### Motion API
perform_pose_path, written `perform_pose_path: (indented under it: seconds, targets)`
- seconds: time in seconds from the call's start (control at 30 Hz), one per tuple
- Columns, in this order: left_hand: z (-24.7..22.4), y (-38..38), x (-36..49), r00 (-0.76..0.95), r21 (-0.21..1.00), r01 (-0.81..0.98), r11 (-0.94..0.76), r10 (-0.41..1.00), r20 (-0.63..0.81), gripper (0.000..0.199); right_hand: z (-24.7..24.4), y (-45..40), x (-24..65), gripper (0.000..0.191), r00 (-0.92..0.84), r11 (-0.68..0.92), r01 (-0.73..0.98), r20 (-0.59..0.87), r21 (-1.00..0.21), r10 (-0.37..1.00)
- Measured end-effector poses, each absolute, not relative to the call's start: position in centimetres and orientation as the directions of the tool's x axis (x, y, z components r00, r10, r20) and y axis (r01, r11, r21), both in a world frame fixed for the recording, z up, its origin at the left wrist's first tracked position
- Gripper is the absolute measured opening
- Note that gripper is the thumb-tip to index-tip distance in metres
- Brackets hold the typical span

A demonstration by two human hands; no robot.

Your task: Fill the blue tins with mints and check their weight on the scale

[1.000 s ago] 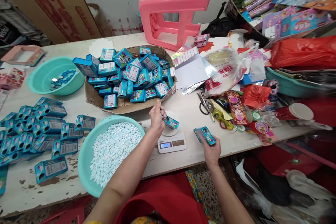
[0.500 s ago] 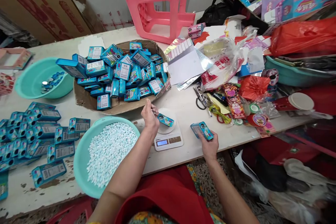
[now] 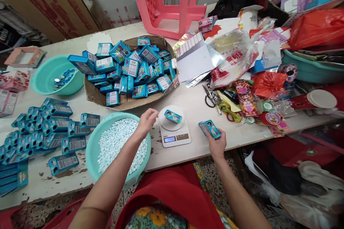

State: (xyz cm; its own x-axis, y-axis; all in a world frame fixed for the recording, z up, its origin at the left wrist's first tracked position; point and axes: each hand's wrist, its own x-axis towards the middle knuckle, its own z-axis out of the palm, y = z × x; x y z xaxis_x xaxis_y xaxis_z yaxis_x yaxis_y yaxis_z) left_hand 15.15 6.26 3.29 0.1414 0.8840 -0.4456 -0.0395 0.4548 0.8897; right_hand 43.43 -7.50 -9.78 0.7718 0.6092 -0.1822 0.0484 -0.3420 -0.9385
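Observation:
On the white digital kitchen scale (image 3: 176, 141), a small blue candy box (image 3: 172, 116) lies on the round plate, its end opening facing up and to the left. Just left of the scale is my left hand (image 3: 147, 122), with fingers drawn together; what they hold, if anything, is hidden. It hovers by the rim of a turquoise basin (image 3: 91, 154) full of pale blue and white candies (image 3: 115, 139). To the right of the scale, my right hand (image 3: 218, 144) grips a second blue candy box (image 3: 209, 128), tilted, close above the table.
Behind the scale stands a cut-down carton (image 3: 129, 103) heaped with blue boxes. Rows of similar boxes (image 3: 56, 123) fill the table's left side, near a turquoise bowl (image 3: 40, 75) of lids. Scissors (image 3: 211, 98), wrappers and plastic bags crowd the right. A pink stool (image 3: 172, 25) is at the back.
My left hand has pulled back left and down from the box on the scale, toward the candy basin. The view has shifted slightly; my right hand still holds its box.

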Motion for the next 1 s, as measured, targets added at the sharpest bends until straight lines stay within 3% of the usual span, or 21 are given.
perform_pose_path:
  seconds: [0.17, 0.3, 0.37, 0.5, 0.6, 0.67, 0.77, 0.87, 1.0]
  targets:
    - [1.6, 6.6, 17.2, 0.255, 0.909, 0.397, 0.129, 0.935, -0.244, 0.024, -9.3, -7.4, 43.5, 0.06, 0.778, -0.339, 0.077, -0.156, -0.937, 0.609]
    - [0.1, 6.6, 18.3, 0.281, 0.853, 0.521, 0.017, 0.941, -0.191, 0.023, -8.4, -7.4, 43.7, 0.059, 0.785, -0.367, 0.126, -0.133, -0.922, 0.605]
    - [0.4, 6.2, 17.7, 0.21, 0.873, 0.484, 0.057, 0.961, -0.179, 0.022, -7.6, -7.0, 43.2, 0.058, 0.768, -0.347, 0.137, -0.122, -0.928, 0.629]
    - [3.8, 4.1, 12.6, -0.093, 0.92, 0.358, 0.157, 0.987, -0.132, 0.017, -6.0, -4.7, 39.9, 0.055, 0.643, -0.243, 0.184, -0.07, -0.952, 0.763]
    - [7.0, 1.3, 5.3, -0.3, 0.88, 0.454, 0.141, 0.954, 0.002, 0.013, -5.5, -2.3, 35.8, 0.052, 0.487, -0.162, 0.226, -0.033, -0.961, 0.873]
    - [8.5, -1.0, -0.4, -0.458, 0.784, 0.584, 0.21, 0.883, 0.104, 0.016, -5.7, -1.0, 33.1, 0.05, 0.394, -0.126, 0.233, -0.025, -0.964, 0.919]
    - [8.6, -4.3, -8.5, -0.64, 0.486, 0.732, 0.478, 0.727, 0.249, 0.024, -6.2, 0.2, 30.5, 0.049, 0.306, -0.109, 0.247, -0.029, -0.963, 0.952]
    - [6.2, -6.8, -14.2, -0.767, 0.325, 0.638, 0.698, 0.611, 0.194, 0.03, -6.4, 0.3, 30.1, 0.057, 0.245, -0.101, 0.272, -0.033, -0.957, 0.969]
    - [1.3, -7.7, -17.2, -0.85, 0.341, 0.496, 0.799, 0.528, -0.001, 0.032, -5.8, -1.3, 32.2, 0.075, 0.246, -0.076, 0.256, -0.011, -0.964, 0.969]
